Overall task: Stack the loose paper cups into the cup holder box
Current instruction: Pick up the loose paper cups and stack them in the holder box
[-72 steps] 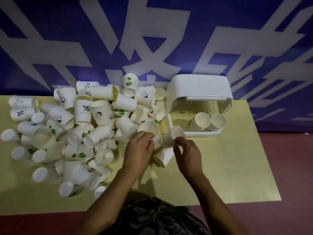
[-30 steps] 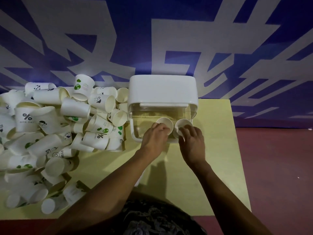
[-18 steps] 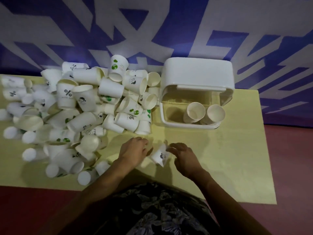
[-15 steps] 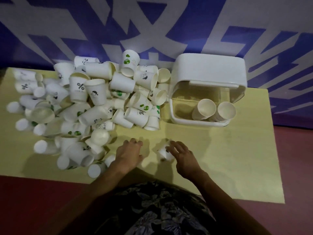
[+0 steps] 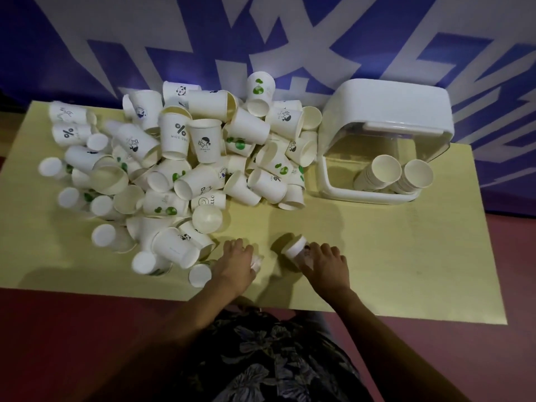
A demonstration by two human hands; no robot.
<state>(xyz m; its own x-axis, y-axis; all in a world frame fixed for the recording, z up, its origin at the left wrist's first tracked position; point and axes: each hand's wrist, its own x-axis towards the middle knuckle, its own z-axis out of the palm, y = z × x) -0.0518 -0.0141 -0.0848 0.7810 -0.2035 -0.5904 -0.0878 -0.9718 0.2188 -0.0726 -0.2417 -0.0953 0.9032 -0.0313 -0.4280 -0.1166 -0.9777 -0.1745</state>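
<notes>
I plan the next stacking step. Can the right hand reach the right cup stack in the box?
Probably yes: bare table lies between the right hand and the open-fronted box; the right cup stack faces outward.

Both hands are out of the cup holder box (image 5: 385,111) now, back near the table's (image 5: 406,256) front edge. Right hand (image 5: 326,264) closes on a cup lying on its side (image 5: 296,247), base pointing away; 0.5 s ago it was only reaching for it. Left hand (image 5: 236,264) covers a 2nd cup (image 5: 257,262), barely visible. Box stacks (image 5: 393,175) sit w/o hands on them.
</notes>
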